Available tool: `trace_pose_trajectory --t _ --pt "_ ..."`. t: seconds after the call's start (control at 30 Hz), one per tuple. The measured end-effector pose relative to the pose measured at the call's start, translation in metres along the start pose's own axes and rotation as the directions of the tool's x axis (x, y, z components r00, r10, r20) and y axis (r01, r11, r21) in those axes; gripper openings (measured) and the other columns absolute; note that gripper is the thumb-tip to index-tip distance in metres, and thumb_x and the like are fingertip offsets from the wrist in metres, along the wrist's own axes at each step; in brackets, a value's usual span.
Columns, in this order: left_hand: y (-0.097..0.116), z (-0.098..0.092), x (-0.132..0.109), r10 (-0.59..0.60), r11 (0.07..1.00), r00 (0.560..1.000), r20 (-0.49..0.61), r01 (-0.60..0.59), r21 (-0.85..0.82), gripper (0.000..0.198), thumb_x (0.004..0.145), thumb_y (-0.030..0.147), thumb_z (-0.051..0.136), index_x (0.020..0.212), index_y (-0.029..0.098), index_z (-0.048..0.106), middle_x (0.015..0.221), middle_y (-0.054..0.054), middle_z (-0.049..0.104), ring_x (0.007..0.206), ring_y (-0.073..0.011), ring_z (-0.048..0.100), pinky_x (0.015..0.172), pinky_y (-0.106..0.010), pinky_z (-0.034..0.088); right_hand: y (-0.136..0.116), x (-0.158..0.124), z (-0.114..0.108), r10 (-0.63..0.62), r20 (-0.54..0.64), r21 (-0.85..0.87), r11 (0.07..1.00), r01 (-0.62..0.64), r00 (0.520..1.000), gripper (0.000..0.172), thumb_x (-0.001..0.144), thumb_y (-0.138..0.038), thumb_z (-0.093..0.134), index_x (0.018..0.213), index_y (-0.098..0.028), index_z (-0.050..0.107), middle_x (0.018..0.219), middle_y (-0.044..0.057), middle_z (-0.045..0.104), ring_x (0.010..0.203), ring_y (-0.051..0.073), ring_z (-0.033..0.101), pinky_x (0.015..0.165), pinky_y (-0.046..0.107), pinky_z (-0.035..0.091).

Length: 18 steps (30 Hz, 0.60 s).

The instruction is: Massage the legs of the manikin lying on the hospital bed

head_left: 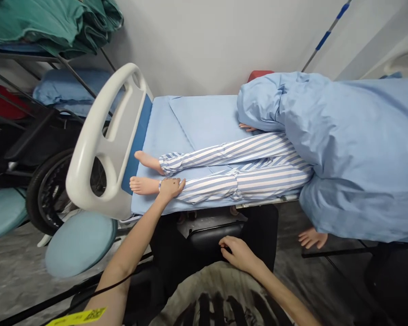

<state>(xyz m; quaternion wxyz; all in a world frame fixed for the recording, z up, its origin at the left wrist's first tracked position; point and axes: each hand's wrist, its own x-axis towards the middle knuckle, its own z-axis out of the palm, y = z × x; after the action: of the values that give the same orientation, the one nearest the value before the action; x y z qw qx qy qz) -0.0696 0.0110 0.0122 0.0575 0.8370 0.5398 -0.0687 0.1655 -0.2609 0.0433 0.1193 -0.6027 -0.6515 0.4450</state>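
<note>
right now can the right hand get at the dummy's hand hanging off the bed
Probably yes. The right hand rests on a black padded object, and the mannequin's hand hangs below the blue sheet at the near side; only open floor seems to lie between them.

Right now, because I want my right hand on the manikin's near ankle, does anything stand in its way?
Your left hand lies just above that ankle, on the striped trouser cuff, crowding the spot. Between your right hand and the ankle, only the blue-sheeted mattress edge shows, nothing raised.
</note>
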Motion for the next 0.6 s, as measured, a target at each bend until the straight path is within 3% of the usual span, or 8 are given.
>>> trace_pose_trajectory --t 0.1,0.23,0.3,0.5,0.6 --pt "-0.01 -0.002 0.001 -0.029 1.0 1.0 0.003 0.029 0.004 0.057 0.089 0.047 0.025 0.1 0.011 0.068 0.091 -0.02 0.068 0.09 -0.0303 0.063 0.08 -0.041 0.041 -0.009 0.02 -0.009 -0.043 -0.01 -0.053 0.998 0.042 0.999 0.015 0.081 -0.028 0.045 0.089 -0.031 0.058 0.092 0.005 0.065 0.091 0.021 0.061 0.08 0.034 0.047" --pt "-0.018 -0.005 0.014 -0.021 1.0 0.993 0.119 0.023 -0.016 0.058 0.088 0.051 0.027 0.1 0.013 0.069 0.097 -0.019 0.068 0.094 -0.0303 0.062 0.08 -0.04 0.043 -0.037 0.053 -0.023 -0.143 -0.038 0.0 0.99 0.143 0.989 0.015 0.082 -0.027 0.047 0.09 -0.028 0.059 0.093 0.004 0.066 0.091 0.019 0.062 0.081 0.031 0.047" --pt "-0.015 -0.006 0.02 -0.028 0.998 0.986 0.162 0.036 -0.049 0.06 0.089 0.053 0.026 0.103 0.013 0.068 0.101 -0.018 0.067 0.096 -0.0285 0.062 0.082 -0.038 0.042 -0.053 0.071 -0.028 -0.208 -0.051 0.022 0.978 0.21 0.977 0.016 0.082 -0.024 0.048 0.092 -0.026 0.06 0.094 0.003 0.066 0.091 0.018 0.062 0.081 0.029 0.046" --pt "0.009 -0.003 0.023 -0.042 0.984 0.988 0.147 0.067 -0.168 0.064 0.09 0.055 0.02 0.098 0.015 0.069 0.1 -0.016 0.067 0.097 -0.0272 0.061 0.084 -0.038 0.042 -0.104 0.133 -0.035 -0.338 -0.093 0.012 0.94 0.34 0.937 0.018 0.08 -0.019 0.051 0.095 -0.018 0.061 0.095 0.004 0.066 0.087 0.015 0.06 0.08 0.028 0.044" --pt "0.001 -0.004 0.022 -0.022 0.975 0.989 0.149 0.054 -0.215 0.054 0.089 0.052 0.027 0.099 0.017 0.068 0.098 -0.014 0.067 0.097 -0.0248 0.061 0.084 -0.036 0.043 -0.131 0.172 -0.035 -0.406 -0.121 0.006 0.912 0.41 0.906 0.021 0.079 -0.018 0.052 0.098 -0.017 0.06 0.097 0.004 0.066 0.089 0.015 0.059 0.081 0.028 0.044"
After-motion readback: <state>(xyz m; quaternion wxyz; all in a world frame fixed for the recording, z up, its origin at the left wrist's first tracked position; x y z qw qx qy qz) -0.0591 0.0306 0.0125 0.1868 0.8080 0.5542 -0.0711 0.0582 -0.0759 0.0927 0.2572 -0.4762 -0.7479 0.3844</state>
